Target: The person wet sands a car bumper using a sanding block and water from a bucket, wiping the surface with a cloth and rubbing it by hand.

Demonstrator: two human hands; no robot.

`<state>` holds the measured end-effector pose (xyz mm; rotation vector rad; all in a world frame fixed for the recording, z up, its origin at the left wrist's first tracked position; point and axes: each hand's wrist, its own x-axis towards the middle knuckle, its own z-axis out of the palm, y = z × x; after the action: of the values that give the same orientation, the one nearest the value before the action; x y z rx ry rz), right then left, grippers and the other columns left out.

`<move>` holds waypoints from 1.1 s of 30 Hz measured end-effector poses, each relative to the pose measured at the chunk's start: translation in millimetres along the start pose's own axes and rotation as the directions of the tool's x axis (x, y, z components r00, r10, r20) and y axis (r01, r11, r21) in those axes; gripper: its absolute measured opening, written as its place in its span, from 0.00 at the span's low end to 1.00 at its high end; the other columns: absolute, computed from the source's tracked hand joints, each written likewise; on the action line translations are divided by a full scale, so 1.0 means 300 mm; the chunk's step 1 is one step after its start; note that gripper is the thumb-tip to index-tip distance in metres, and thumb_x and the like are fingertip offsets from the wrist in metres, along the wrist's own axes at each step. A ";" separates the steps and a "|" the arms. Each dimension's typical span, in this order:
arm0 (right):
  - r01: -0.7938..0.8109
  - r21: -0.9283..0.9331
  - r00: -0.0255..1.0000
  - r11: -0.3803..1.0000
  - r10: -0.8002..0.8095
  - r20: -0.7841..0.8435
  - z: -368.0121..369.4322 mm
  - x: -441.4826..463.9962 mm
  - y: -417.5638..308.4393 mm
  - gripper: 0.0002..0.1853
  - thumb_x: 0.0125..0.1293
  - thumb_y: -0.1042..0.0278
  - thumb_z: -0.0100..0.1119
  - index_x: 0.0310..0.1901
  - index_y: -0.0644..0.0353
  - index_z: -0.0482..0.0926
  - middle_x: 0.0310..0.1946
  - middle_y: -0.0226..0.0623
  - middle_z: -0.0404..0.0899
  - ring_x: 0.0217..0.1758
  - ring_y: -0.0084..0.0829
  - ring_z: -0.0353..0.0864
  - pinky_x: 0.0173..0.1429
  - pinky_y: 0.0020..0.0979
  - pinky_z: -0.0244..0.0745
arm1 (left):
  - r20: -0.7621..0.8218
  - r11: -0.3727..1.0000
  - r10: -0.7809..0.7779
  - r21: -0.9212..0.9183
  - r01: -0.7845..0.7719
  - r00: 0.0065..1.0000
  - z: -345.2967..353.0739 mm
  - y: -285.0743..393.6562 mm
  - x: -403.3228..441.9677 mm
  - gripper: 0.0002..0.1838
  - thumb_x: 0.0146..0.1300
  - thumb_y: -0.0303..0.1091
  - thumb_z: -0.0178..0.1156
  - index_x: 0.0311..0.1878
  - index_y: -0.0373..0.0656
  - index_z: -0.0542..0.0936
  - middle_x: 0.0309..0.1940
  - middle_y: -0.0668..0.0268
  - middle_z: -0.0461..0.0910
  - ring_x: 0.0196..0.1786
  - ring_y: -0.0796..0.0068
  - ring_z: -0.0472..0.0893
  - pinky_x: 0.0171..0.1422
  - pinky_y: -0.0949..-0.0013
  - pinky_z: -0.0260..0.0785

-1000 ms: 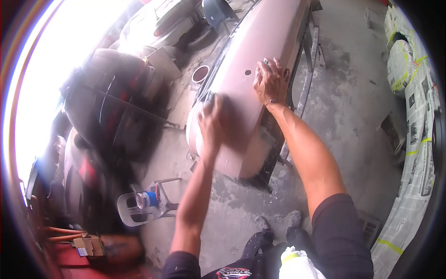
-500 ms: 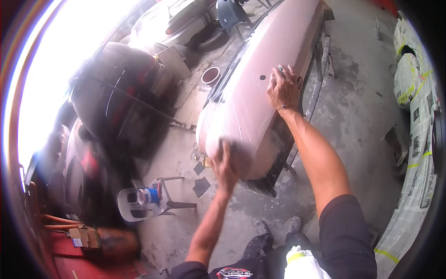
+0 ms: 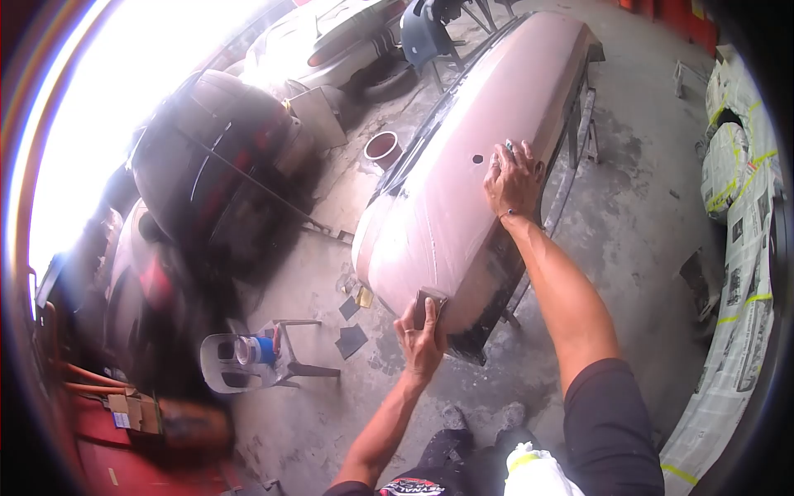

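Note:
A long car bumper (image 3: 451, 207), coated in dull pink, lies lengthwise ahead of me on a stand. At its near end, my left hand (image 3: 420, 341) is closed around a sandpaper-like pad (image 3: 432, 299), which presses against the coated surface; the fingers partly hide it. Farther along, my right hand (image 3: 514, 183) rests on the bumper's right side with fingers apart, close to a small dark hole (image 3: 477, 159). A small greenish spot shows by its fingertips, too small to name.
A grey plastic chair (image 3: 291, 364) at lower left holds a blue-labelled can (image 3: 263, 350). Dark sheets (image 3: 351, 340) lie on the floor. A bucket (image 3: 383, 149) stands left of the bumper. Dark car parts (image 3: 203, 157) fill the left; paper-masked pieces (image 3: 748, 256) line the right.
My left hand and the pad have moved right and toward me along the bumper's near end. My right hand keeps its place on the bumper. The whole view has shifted slightly.

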<state>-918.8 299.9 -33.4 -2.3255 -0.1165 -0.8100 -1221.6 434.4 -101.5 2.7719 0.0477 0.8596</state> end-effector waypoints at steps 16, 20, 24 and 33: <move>-0.023 0.017 1.000 1.000 0.023 0.018 -0.022 0.007 -0.016 0.17 0.72 0.59 0.53 0.58 0.48 0.83 0.66 0.35 0.77 0.77 0.43 0.65 0.77 0.64 0.54 | 0.141 0.967 0.255 -0.026 -0.254 0.957 0.025 -0.015 0.578 0.29 0.65 0.35 0.64 0.70 0.42 0.73 0.61 0.46 0.76 0.60 0.47 0.75 0.65 0.48 0.64; -0.026 0.043 0.999 0.999 0.025 0.022 -0.033 -0.002 -0.017 0.16 0.73 0.60 0.53 0.58 0.49 0.83 0.66 0.36 0.77 0.77 0.44 0.65 0.78 0.62 0.54 | 0.088 0.998 0.015 0.061 -0.020 0.996 0.162 -0.048 0.864 0.25 0.68 0.35 0.59 0.69 0.46 0.74 0.57 0.44 0.77 0.57 0.43 0.75 0.64 0.45 0.66; 0.010 0.052 1.000 0.999 -0.009 -0.010 -0.008 -0.003 0.002 0.15 0.71 0.60 0.56 0.57 0.47 0.83 0.65 0.35 0.78 0.76 0.43 0.66 0.75 0.68 0.55 | 0.090 0.965 0.235 0.099 -0.244 0.968 0.043 0.046 0.402 0.30 0.64 0.34 0.63 0.71 0.51 0.73 0.66 0.51 0.73 0.60 0.46 0.76 0.64 0.47 0.68; 0.042 -0.015 0.999 0.999 -0.042 0.026 -0.020 -0.007 -0.013 0.16 0.75 0.60 0.52 0.58 0.49 0.83 0.65 0.35 0.78 0.76 0.45 0.66 0.76 0.61 0.58 | 0.068 0.998 0.059 0.029 -0.061 0.996 0.130 -0.077 0.853 0.31 0.66 0.33 0.60 0.73 0.49 0.70 0.57 0.45 0.77 0.58 0.41 0.75 0.63 0.45 0.66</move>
<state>-924.7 299.4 -28.9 -2.3560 -0.1712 -0.8045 -987.2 474.4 3.6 2.8428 -0.0340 0.7853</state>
